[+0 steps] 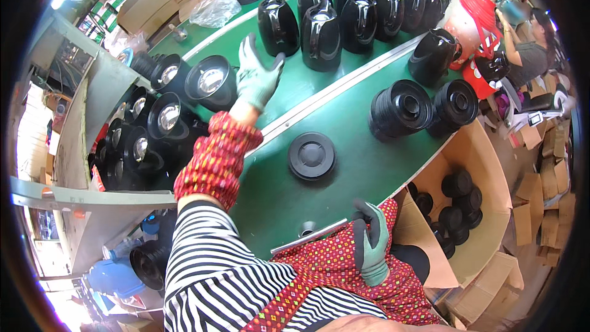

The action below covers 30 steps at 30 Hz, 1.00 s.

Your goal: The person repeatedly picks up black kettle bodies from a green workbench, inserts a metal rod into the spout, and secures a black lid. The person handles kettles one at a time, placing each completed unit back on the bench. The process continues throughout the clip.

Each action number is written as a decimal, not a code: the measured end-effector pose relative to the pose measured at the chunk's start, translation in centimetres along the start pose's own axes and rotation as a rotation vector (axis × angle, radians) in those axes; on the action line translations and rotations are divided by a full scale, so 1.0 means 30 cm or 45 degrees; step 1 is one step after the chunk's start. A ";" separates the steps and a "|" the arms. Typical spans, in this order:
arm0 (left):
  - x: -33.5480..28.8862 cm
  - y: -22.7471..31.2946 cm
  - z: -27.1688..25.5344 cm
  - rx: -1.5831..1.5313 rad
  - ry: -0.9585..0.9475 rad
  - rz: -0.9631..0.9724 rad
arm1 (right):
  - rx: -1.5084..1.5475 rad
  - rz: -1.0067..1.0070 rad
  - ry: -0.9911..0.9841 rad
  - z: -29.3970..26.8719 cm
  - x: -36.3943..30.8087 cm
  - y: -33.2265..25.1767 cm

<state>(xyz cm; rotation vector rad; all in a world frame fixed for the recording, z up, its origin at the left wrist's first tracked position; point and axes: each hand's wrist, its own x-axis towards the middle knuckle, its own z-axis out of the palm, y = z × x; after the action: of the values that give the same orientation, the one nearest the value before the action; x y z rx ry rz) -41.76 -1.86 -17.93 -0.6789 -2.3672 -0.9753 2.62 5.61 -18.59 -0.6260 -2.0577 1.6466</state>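
Note:
My left hand (258, 79), in a pale green-grey glove, reaches over the green work surface (264, 209) with thumb and fingers spread, holding nothing. It is nearest to a glossy black jug (278, 24) and a black pot-like body (211, 83) with a shiny inside. My right hand (372, 249), gloved alike, hovers by my patterned apron at the near edge. Its fingers are apart, with nothing visible in them. A round black lid-like disc (312, 156) lies flat on the surface between my hands.
Several black jugs (359, 21) stand in rows beyond a pale rail (332, 89). Stacks of black round parts (402, 109) are at right, above a cardboard box (491, 209) of black round pieces. More black bodies (141, 147) fill the left shelf. A person (533, 49) sits far right.

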 end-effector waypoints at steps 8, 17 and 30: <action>-0.151 -0.275 -0.401 0.487 -0.247 -0.135 | -0.153 -0.137 -0.030 0.022 -0.012 0.009; -0.330 -0.044 -0.592 0.156 -0.283 0.223 | -0.064 -0.125 -0.185 0.079 0.148 -0.215; -0.667 0.314 -0.950 -0.789 -0.545 0.422 | 0.553 0.330 -0.611 0.045 0.086 -0.323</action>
<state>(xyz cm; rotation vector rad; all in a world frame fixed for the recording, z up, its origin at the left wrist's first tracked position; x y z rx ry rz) -13.91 -22.22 -7.41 -1.5919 -2.1563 -1.5372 -1.01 4.20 -9.27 -0.3802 -1.8619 2.5017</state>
